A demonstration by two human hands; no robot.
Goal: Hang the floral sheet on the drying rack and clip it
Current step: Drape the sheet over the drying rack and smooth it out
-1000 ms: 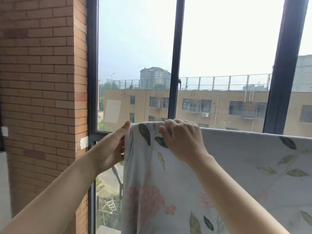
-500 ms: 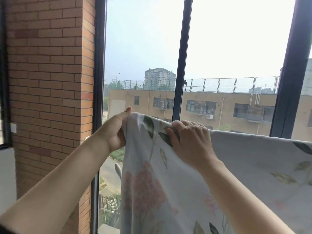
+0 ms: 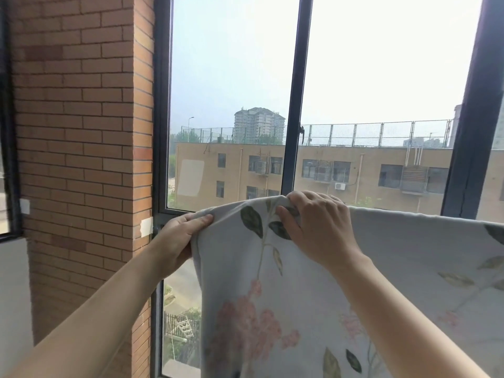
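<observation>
rack hidden under cloth; no clip seen. floral sheet (image 3: pixel 341 282), pale w/ pink blooms & green leaves, drapes before window frame (image 3: pixel 294 105). left hand (image 3: pixel 177 241) pinches its corner edge; right hand (image 3: pixel 319 227) grasps top fold.

The floral sheet (image 3: pixel 313 282) runs off the right and bottom edges and covers whatever it hangs on. The left hand's (image 3: pixel 177 238) fingers lie hidden behind its edge.

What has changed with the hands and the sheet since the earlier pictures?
The left hand has drawn the corner of the floral sheet leftward and slightly down; its thumb now lies over the edge. The right hand still grips the top edge as before.
</observation>
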